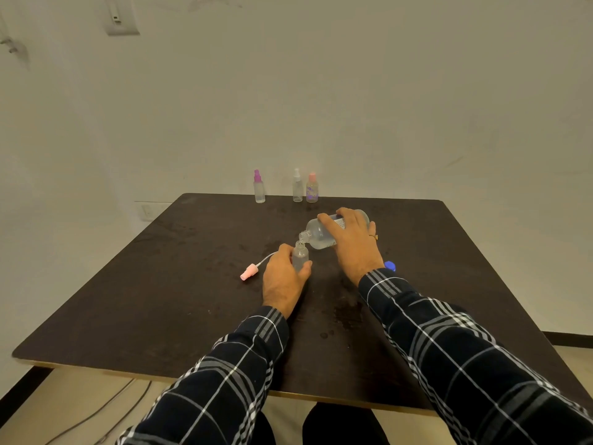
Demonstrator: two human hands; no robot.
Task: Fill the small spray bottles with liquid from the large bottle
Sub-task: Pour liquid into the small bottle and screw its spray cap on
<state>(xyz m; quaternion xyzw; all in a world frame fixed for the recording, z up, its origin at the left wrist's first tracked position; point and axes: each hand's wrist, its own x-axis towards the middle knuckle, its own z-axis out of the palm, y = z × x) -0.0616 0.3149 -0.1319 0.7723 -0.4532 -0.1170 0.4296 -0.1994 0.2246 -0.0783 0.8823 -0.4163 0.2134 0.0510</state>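
My right hand (351, 240) grips the large clear bottle (317, 234), tipped on its side with its open mouth pointing left and down. Right under that mouth stands a small clear spray bottle (300, 255) without its top, held upright on the dark table (160, 300) by my left hand (284, 281). Liquid shows in the large bottle's lower side. The small bottle's pink spray top (249, 272) with its white tube lies on the table to the left of my left hand.
Three capped small spray bottles stand at the table's far edge: purple-topped (259, 187), white-topped (297, 186) and pink-topped (312, 188). A blue cap (390, 265) lies behind my right wrist. Wet patches mark the tabletop near me. Cables run on the floor at lower left.
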